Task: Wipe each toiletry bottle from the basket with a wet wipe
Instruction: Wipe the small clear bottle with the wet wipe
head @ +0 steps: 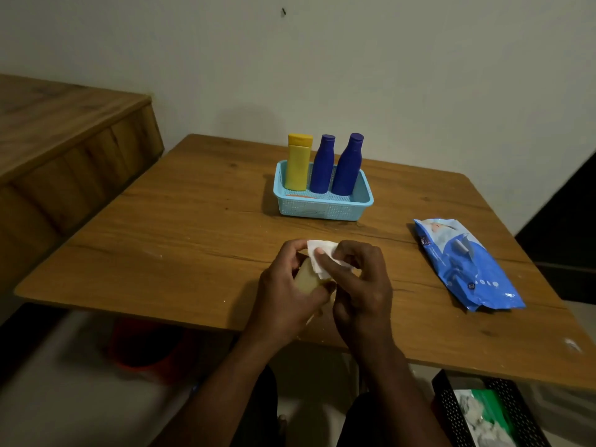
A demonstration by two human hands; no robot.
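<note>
A dim room with a plain pale wall, and in front of me the wooden surface filling the middle of the frame. My left hand has its fingers curled round a pale cream bottle, low centre of the frame, just above the near edge. My right hand pinches a white wet wipe against the bottle's top, forefinger laid across it.

Most of the bottle is hidden in my palm, so I judge the wipe could miss what my grip covers unless I turn it. A damp bottle may also slip and drop off the near edge.

Farther up, centre, the light blue basket holds a yellow bottle and two dark blue bottles, upright and close together; lifting one carelessly could topple its neighbour. At right lies the blue wet wipe pack, well apart from the basket.
</note>
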